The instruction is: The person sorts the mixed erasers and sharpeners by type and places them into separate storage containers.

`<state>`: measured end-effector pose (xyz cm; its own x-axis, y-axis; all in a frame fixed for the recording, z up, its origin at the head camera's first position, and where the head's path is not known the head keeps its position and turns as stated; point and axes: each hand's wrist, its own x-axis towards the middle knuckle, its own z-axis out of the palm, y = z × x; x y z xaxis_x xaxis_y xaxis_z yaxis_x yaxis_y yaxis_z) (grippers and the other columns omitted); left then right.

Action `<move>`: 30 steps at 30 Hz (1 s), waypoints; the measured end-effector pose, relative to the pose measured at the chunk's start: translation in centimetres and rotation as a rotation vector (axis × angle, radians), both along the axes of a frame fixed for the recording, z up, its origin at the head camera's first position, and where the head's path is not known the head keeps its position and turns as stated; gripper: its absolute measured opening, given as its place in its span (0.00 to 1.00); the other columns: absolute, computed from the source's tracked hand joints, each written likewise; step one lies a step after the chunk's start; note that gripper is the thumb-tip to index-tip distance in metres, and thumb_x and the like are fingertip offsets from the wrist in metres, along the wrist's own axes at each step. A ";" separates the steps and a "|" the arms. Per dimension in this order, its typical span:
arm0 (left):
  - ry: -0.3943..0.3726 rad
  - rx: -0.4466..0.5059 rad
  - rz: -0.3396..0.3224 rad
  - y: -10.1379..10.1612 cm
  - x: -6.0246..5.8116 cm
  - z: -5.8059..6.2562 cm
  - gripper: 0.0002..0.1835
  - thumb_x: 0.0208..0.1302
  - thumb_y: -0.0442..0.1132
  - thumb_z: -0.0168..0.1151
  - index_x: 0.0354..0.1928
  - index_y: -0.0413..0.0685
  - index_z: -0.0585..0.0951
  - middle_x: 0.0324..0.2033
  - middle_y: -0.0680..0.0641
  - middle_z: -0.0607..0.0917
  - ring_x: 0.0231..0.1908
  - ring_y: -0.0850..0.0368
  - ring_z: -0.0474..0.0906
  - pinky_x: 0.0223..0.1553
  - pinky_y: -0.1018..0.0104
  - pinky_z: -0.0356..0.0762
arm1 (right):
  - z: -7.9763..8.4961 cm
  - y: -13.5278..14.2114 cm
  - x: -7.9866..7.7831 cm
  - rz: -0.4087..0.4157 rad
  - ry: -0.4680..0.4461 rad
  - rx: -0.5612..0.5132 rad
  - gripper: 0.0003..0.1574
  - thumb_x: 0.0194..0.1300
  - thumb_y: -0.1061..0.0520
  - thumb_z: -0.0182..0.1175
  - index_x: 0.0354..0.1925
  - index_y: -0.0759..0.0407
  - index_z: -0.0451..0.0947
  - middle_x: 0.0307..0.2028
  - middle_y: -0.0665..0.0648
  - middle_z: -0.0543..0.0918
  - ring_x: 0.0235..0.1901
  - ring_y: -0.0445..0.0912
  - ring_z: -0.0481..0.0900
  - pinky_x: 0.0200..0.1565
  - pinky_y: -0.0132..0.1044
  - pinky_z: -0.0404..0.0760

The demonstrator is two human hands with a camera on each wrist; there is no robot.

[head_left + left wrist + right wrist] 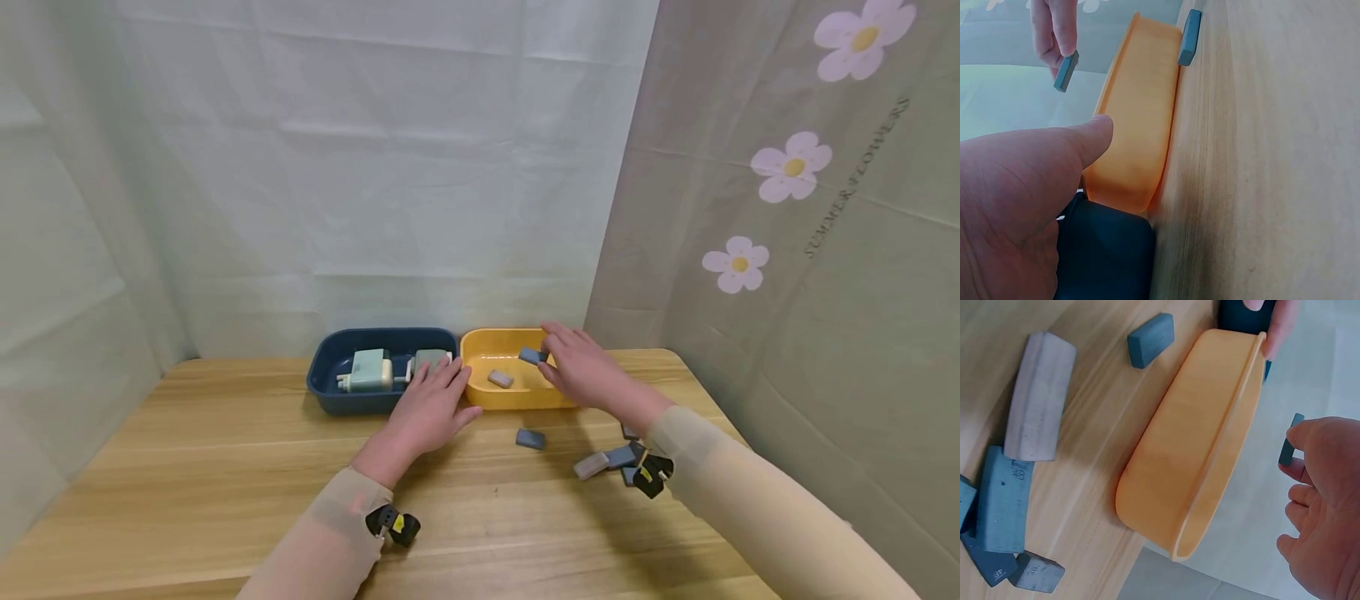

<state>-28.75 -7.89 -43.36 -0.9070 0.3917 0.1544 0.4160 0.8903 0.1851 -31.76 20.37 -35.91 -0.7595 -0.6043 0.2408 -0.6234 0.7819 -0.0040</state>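
Right hand (588, 367), its grip narrowed to a pinch on a blue-grey block (531, 355), held above the yellow bin (517, 401), inside which lies a pale block (500, 379); left hand (427, 417), grip slack, fingers extended and holding nothing, resting where the yellow bin meets the navy bin (360, 405); further blocks (621, 456) on the counter (225, 500)

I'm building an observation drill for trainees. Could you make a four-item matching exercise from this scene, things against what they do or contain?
1. Right hand
2. Navy tray
3. Left hand
4. Yellow tray

A. Contains a pinkish-grey block
B. Lies where the two trays meet
C. Pinches a blue-grey block
D. Contains a pale green item

Pairs: 1-C, 2-D, 3-B, 4-A
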 end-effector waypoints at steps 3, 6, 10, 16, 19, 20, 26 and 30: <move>-0.002 0.002 0.002 0.0 0.0 0.0 0.44 0.82 0.61 0.63 0.86 0.42 0.65 0.86 0.39 0.60 0.86 0.40 0.49 0.85 0.39 0.40 | 0.0 -0.1 -0.6 -0.018 -0.022 0.008 0.14 0.83 0.55 0.65 0.53 0.65 0.77 0.78 0.75 0.69 0.79 0.66 0.67 0.77 0.64 0.67; -0.006 0.009 0.001 0.0 0.1 0.1 0.43 0.82 0.61 0.63 0.86 0.42 0.65 0.86 0.39 0.61 0.86 0.40 0.49 0.85 0.38 0.40 | 0.0 -0.3 -1.1 -0.037 -0.039 0.015 0.14 0.84 0.54 0.64 0.54 0.65 0.77 0.79 0.74 0.68 0.79 0.66 0.66 0.78 0.64 0.65; -0.010 0.006 0.003 0.0 0.1 0.1 0.43 0.82 0.61 0.62 0.86 0.43 0.65 0.86 0.39 0.60 0.87 0.40 0.49 0.85 0.39 0.40 | 0.0 -0.6 -1.7 -0.057 -0.054 0.029 0.15 0.85 0.54 0.62 0.55 0.66 0.77 0.79 0.74 0.67 0.80 0.65 0.64 0.79 0.64 0.63; -0.011 0.006 0.001 0.0 0.2 0.2 0.43 0.82 0.61 0.63 0.86 0.42 0.65 0.86 0.39 0.60 0.87 0.40 0.48 0.85 0.39 0.39 | -0.1 -1.0 -2.5 -0.086 -0.065 0.053 0.15 0.86 0.54 0.60 0.55 0.66 0.76 0.79 0.75 0.67 0.81 0.65 0.63 0.80 0.63 0.62; -0.010 0.009 0.000 0.1 0.2 0.2 0.43 0.82 0.61 0.63 0.86 0.42 0.65 0.86 0.39 0.60 0.87 0.40 0.48 0.85 0.39 0.39 | -0.2 -1.2 -2.8 -0.102 -0.080 0.054 0.15 0.86 0.53 0.59 0.54 0.66 0.76 0.80 0.74 0.66 0.82 0.64 0.62 0.80 0.62 0.62; -0.011 0.010 0.000 0.1 0.2 0.2 0.43 0.82 0.61 0.63 0.86 0.42 0.65 0.86 0.39 0.60 0.87 0.40 0.48 0.85 0.39 0.39 | -0.2 -1.2 -2.9 -0.105 -0.085 0.052 0.15 0.87 0.53 0.59 0.54 0.66 0.76 0.80 0.75 0.66 0.82 0.64 0.62 0.80 0.62 0.62; -0.014 0.006 0.001 0.0 0.3 0.3 0.44 0.82 0.61 0.62 0.86 0.42 0.65 0.86 0.39 0.60 0.87 0.40 0.48 0.85 0.39 0.39 | -0.5 -1.5 -3.6 -0.119 -0.111 0.064 0.16 0.88 0.52 0.57 0.56 0.65 0.75 0.80 0.74 0.65 0.82 0.64 0.61 0.80 0.63 0.62; -0.013 -0.003 0.005 0.0 0.3 0.3 0.44 0.82 0.62 0.62 0.86 0.43 0.65 0.86 0.39 0.60 0.87 0.40 0.48 0.85 0.39 0.39 | -0.7 -1.8 -4.0 -0.124 -0.113 0.079 0.15 0.88 0.53 0.57 0.55 0.66 0.75 0.80 0.75 0.64 0.82 0.64 0.61 0.80 0.63 0.62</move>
